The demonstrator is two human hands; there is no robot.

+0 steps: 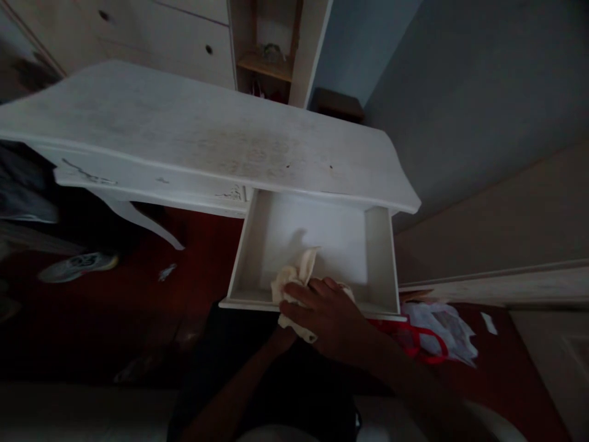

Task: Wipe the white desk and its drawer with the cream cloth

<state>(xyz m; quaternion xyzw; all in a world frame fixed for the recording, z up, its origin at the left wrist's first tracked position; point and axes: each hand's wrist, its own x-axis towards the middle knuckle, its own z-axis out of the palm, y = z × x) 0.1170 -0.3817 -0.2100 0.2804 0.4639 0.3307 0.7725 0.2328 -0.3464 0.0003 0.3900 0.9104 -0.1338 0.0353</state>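
Note:
A cream cloth (289,279) lies bunched over the front edge of an open white drawer (317,224). My right hand (329,316) is closed around the cloth, with its fingers curled over the drawer front. One corner of the cloth sticks up inside the drawer, and another hangs down outside. Just below the drawer front is my left hand (281,341), close under the hanging cloth. Its fingers are hidden behind the cloth and the drawer, so its grip does not show.
The drawer is pulled out of a white desk (184,116) with smudges on its top. A cabinet (170,43) stands behind it, and a grey wall (478,104) rises on the right. White plastic bags (444,328) with red handles and a shoe (78,267) lie on the red-brown floor.

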